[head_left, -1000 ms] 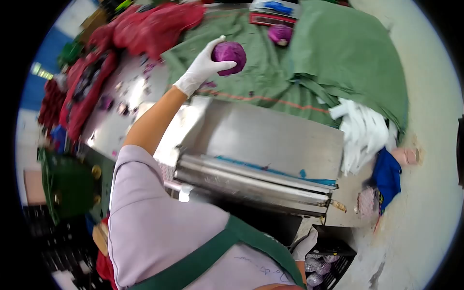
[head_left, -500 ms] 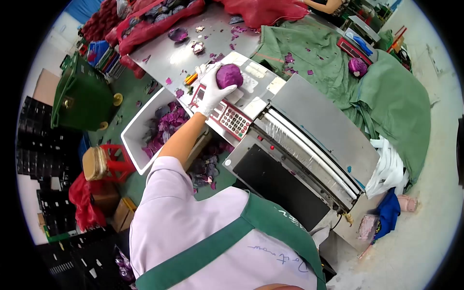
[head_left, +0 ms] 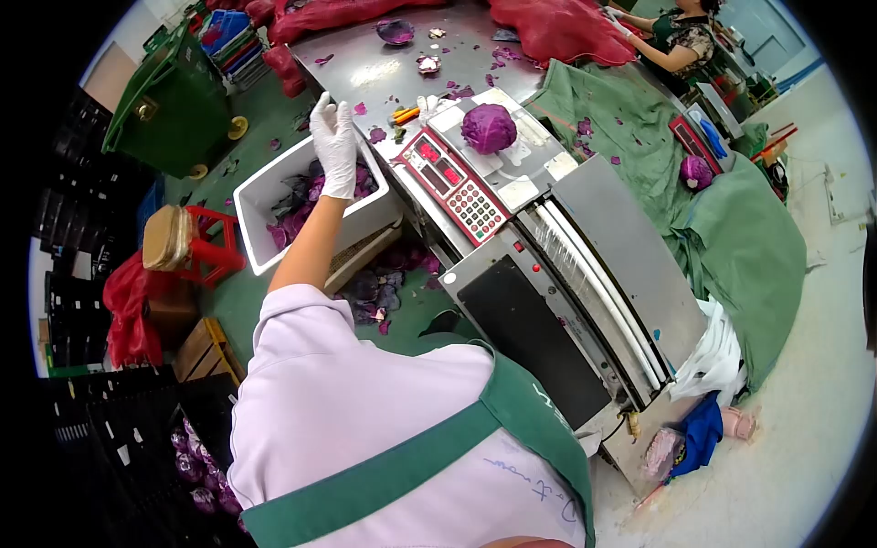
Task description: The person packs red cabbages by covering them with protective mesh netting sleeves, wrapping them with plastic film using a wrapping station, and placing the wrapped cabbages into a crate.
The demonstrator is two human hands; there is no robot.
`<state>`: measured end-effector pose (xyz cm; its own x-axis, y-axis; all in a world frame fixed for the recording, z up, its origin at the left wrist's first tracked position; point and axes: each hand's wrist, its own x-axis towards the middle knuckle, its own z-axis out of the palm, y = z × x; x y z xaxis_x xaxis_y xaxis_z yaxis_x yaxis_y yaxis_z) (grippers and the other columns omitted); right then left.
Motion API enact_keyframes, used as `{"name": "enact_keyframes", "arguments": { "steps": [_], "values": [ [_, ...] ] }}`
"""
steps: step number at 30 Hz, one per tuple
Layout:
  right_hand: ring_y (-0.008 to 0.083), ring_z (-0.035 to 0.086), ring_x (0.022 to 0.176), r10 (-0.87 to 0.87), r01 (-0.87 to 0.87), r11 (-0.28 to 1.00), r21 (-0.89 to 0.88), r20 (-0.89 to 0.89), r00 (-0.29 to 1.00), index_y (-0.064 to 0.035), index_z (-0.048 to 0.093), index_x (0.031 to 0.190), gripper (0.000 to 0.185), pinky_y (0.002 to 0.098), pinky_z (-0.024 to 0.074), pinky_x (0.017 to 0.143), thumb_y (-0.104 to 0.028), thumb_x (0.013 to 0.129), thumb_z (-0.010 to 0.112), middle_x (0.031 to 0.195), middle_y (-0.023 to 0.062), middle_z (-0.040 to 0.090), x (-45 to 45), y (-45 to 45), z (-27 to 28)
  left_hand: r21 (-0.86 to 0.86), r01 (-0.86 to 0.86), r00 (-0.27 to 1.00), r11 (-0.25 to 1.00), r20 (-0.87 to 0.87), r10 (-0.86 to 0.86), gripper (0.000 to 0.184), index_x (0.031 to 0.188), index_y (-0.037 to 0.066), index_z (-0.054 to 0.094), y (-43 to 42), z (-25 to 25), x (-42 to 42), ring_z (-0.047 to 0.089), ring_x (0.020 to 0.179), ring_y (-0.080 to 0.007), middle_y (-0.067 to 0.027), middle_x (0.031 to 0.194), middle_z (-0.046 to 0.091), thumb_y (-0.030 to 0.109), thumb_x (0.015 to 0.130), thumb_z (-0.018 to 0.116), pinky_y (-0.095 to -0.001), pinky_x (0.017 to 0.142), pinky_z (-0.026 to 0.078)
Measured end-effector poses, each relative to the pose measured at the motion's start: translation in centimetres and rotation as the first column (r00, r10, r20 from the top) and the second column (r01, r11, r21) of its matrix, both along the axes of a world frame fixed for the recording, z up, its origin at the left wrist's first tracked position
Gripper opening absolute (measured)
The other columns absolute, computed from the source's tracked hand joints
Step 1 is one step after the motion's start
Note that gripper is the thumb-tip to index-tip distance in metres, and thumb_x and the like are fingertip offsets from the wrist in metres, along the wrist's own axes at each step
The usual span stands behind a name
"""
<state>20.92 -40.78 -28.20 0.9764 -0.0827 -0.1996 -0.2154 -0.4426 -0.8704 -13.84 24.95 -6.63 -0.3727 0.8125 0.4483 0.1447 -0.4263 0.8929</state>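
Note:
My left hand [head_left: 334, 148], in a white glove, is raised over the edge of a white bin [head_left: 370, 208] of purple leaves. Its fingers are apart and nothing shows in them. To its right, a peeled purple cabbage [head_left: 489, 128] rests on the plate of a red-and-silver scale [head_left: 475, 208] with lit red digits. Beside the scale is a wrapping machine [head_left: 534, 347] with a roll of clear film. Of my right hand [head_left: 592, 443], only what looks like a bit of pale glove shows past my apron; its fingers are hidden.
Another cabbage [head_left: 696, 172] lies on green cloth [head_left: 744, 237] by a second scale [head_left: 692, 139]. Leaf scraps litter the metal table [head_left: 352, 46]. A co-worker [head_left: 681, 46] stands at the far right. At left are a green wheeled bin [head_left: 174, 105], a red stool [head_left: 217, 247] and black crates.
The purple cabbage has gone from my left hand onto the scale plate. My left hand has let go and moved left towards the white bin. The view has shifted, showing the co-worker more fully.

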Motion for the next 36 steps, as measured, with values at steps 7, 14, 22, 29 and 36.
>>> {"name": "enact_keyframes", "arguments": {
  "steps": [7, 14, 22, 29, 36],
  "values": [
    [0.0215, 0.055, 0.088, 0.033, -0.033, 0.999, -0.014, 0.008, 0.999, 0.0064, 0.058, 0.1, 0.037, 0.0334, 0.0441, 0.083, -0.022, 0.099, 0.034, 0.094, 0.0131, 0.06, 0.0, 0.0, -0.3, 0.021, 0.015, 1.0, 1.0, -0.028, -0.014, 0.049, 0.134, 0.008, 0.048, -0.8, 0.7, -2.9, 0.055, 0.108, -0.0206, -0.0145, 0.119, 0.055, 0.028, 0.092, 0.065, -0.0344, 0.094, 0.045],
    [0.0218, 0.054, 0.086, 0.045, -0.044, 0.999, -0.011, 0.031, 0.999, 0.0063, 0.058, 0.098, 0.036, 0.0334, 0.044, 0.081, -0.021, 0.099, 0.035, 0.093, 0.0133, 0.06, -0.2, 0.2, -0.5, -0.059, 0.346, 0.836, 0.937, -0.435, -0.336, 0.093, 0.145, 0.009, 0.034, -2.0, 1.9, 5.6, 0.044, 0.126, -0.0312, -0.0202, 0.142, 0.037, 0.032, 0.071, 0.083, -0.0415, 0.105, 0.039],
    [0.0246, 0.055, 0.087, 0.091, -0.088, 0.995, -0.041, 0.089, 0.992, 0.007, 0.058, 0.098, 0.033, 0.0355, 0.0439, 0.081, -0.019, 0.098, 0.036, 0.094, 0.0157, 0.061, 0.0, -1.3, -2.4, -0.108, 0.583, 0.433, 0.805, -0.797, -0.421, 0.095, 0.144, 0.015, 0.038, 3.5, -3.8, 17.6, 0.045, 0.125, -0.0412, -0.0271, 0.132, 0.048, 0.038, 0.064, 0.083, -0.047, 0.105, 0.037],
    [0.0288, 0.055, 0.114, -0.055, 0.042, 0.983, 0.179, 0.068, 0.996, 0.0099, 0.055, 0.123, 0.044, 0.0339, 0.0394, 0.1, -0.023, 0.1, 0.038, 0.124, 0.0206, 0.06, -2.5, 5.0, 5.8, -0.416, 0.909, 0.278, 0.033, 0.546, -0.791, 0.067, 0.134, 0.007, 0.041, -0.9, 0.9, 23.5, 0.06, 0.109, -0.0272, -0.0142, 0.124, 0.055, 0.04, 0.084, 0.071, -0.0466, 0.086, 0.056],
    [0.0326, 0.056, 0.09, 0.029, 0.071, 0.948, -0.309, 0.309, 0.951, 0.0059, 0.06, 0.095, 0.024, 0.0389, 0.043, 0.085, -0.016, 0.094, 0.05, 0.094, 0.0196, 0.06, -1.6, 3.0, 7.3, -0.495, 0.715, -0.154, -0.494, 0.577, -0.802, 0.074, 0.139, 0.008, 0.036, -13.9, 3.9, 37.2, 0.052, 0.12, -0.0253, -0.0127, 0.133, 0.048, 0.039, 0.082, 0.073, -0.045, 0.095, 0.049]
  ]
}}
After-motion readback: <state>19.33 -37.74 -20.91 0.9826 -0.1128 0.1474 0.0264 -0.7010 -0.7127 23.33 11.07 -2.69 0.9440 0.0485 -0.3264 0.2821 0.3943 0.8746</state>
